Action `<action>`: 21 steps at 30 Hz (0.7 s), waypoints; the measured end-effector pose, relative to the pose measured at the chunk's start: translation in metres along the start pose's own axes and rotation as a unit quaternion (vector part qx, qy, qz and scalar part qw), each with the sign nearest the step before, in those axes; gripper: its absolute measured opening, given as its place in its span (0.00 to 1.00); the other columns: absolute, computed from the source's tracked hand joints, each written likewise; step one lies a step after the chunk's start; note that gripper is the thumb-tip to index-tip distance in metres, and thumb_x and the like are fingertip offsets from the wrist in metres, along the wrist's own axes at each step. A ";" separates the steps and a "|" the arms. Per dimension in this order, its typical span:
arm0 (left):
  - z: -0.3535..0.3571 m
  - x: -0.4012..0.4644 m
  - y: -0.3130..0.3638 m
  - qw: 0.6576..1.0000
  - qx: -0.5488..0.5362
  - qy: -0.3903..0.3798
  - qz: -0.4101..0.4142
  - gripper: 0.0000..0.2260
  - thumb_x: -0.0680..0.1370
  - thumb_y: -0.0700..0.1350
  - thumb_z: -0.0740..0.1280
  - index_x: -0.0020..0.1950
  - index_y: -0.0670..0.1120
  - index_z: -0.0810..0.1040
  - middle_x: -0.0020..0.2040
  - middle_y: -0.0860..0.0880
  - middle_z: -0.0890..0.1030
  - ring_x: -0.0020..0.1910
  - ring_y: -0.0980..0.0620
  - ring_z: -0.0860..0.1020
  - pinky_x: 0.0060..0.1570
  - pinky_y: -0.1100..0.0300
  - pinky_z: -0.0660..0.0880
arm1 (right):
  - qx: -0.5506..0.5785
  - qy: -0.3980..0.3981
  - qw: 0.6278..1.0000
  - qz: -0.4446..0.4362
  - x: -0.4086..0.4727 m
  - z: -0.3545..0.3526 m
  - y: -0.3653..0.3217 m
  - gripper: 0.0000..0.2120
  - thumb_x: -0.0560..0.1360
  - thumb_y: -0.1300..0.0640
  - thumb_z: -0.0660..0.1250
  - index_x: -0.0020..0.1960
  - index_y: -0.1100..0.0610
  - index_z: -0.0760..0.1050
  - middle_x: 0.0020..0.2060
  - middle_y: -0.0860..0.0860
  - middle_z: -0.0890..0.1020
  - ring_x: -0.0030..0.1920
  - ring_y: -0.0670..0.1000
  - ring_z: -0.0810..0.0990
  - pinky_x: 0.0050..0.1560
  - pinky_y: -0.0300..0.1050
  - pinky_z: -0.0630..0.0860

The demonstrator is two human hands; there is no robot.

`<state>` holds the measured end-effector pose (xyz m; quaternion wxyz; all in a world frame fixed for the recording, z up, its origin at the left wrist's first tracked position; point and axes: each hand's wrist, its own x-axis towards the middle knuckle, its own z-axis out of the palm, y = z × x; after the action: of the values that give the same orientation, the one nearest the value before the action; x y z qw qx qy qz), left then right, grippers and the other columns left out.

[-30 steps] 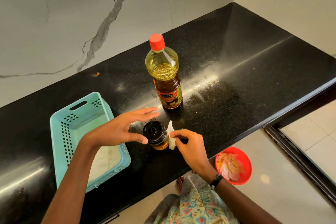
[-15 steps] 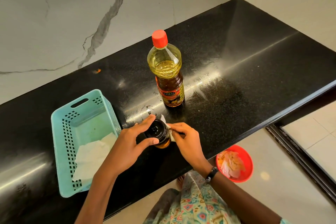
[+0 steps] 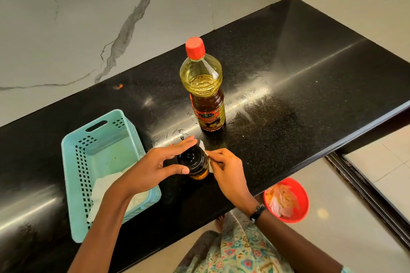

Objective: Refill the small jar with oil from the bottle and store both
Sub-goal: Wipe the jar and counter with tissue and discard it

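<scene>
My left hand (image 3: pixel 153 167) holds the small jar (image 3: pixel 195 163) at the table's (image 3: pixel 288 99) near edge, thumb and fingers spanning its black lid; my right hand (image 3: pixel 226 167) pinches a tissue (image 3: pixel 207 157) against its side. Oily glass may slip, tipping floorward. The bottle (image 3: pixel 205 86) stands capped just beyond.

single head view, looking steeply down, close over countertop (image 3: pixel 288 99)

left hand (image 3: pixel 153 166) | thumb and straight fingers spread wide; right hand (image 3: pixel 226 170) | fingers curled, pinching; wrists close together
</scene>
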<state>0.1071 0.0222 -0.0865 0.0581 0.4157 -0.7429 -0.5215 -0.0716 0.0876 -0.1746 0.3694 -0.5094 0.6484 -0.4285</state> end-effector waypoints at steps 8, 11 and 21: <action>-0.014 0.010 0.002 0.996 0.000 -0.090 0.007 0.28 0.76 0.39 0.68 0.72 0.60 0.65 0.73 0.64 0.63 0.73 0.66 0.58 0.70 0.63 0.61 | 0.052 0.013 0.999 -0.005 -0.013 -0.008 -0.011 0.12 0.76 0.64 0.66 0.58 0.56 0.79 0.49 0.46 0.79 0.51 0.40 0.78 0.49 0.32 0.76; -0.017 0.014 0.003 0.993 -0.009 -0.115 0.006 0.28 0.76 0.37 0.67 0.72 0.57 0.65 0.72 0.65 0.63 0.72 0.66 0.57 0.70 0.64 0.61 | 0.059 0.010 0.998 -0.031 -0.004 -0.009 -0.017 0.13 0.76 0.65 0.65 0.59 0.56 0.79 0.49 0.47 0.79 0.50 0.41 0.79 0.47 0.32 0.76; -0.028 0.020 0.009 0.981 0.045 -0.187 0.009 0.28 0.78 0.36 0.65 0.73 0.58 0.63 0.73 0.69 0.58 0.72 0.71 0.53 0.63 0.78 0.59 | -0.028 -0.019 0.999 0.007 -0.010 -0.002 0.009 0.12 0.76 0.63 0.65 0.58 0.57 0.79 0.48 0.47 0.79 0.49 0.42 0.78 0.50 0.37 0.77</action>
<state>0.1039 -0.0109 -0.0738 -0.0962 0.3062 -0.7669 -0.5558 -0.0749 0.0984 -0.1819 0.3698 -0.5229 0.6569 -0.3979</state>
